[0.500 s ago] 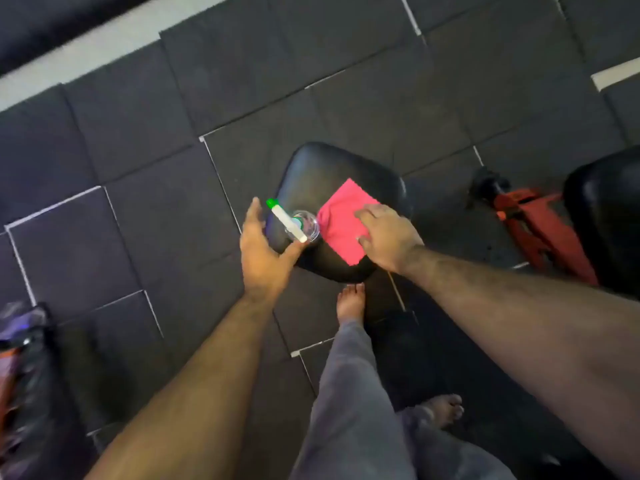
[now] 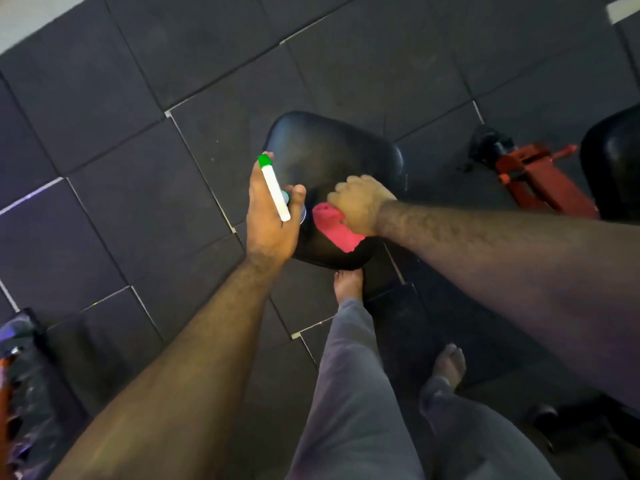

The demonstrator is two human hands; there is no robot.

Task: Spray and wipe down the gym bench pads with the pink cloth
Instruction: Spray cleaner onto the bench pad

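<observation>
— Bunching now: right hand (image 2: 360, 202) presses the formerly flat pink cloth (image 2: 334, 227) onto the black bench pad (image 2: 322, 150).
— Left hand (image 2: 272, 216) grips the spray bottle (image 2: 275, 190); dark rubber floor tiles (image 2: 138, 209) surround.

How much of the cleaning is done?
Done: I cannot tell; no wet patch shows on the pad. In hand: the right hand presses the cloth on the pad's near end, and the left hand holds the spray bottle. Left: the far end and the second pad.
</observation>
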